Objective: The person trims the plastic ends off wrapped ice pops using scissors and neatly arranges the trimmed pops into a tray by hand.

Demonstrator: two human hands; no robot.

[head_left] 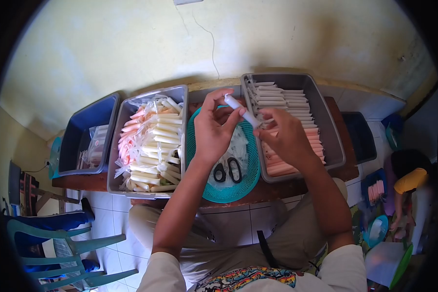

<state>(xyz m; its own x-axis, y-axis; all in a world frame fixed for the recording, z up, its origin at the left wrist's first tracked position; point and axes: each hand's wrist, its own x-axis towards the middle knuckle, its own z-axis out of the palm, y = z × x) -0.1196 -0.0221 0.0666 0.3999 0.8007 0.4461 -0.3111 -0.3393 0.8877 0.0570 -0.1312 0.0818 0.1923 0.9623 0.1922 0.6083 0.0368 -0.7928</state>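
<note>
A slim white ice pop in a plastic sleeve slants between my two hands, above the teal basket. My left hand grips its upper part between thumb and fingers. At the lower end, my right hand pinches it with thumb and fingertips. Below them, the teal mesh basket holds clear plastic scraps and scissors with black handles. To the right, a grey tub has rows of white and pink ice pops. The grey tub to the left is heaped with cream and pink ones in plastic.
A dark blue bin with a few packs stands at the far left of the wooden bench. Green plastic chairs are on the lower left. On the right, another person reaches down near a blue basin. A wall rises behind the tubs.
</note>
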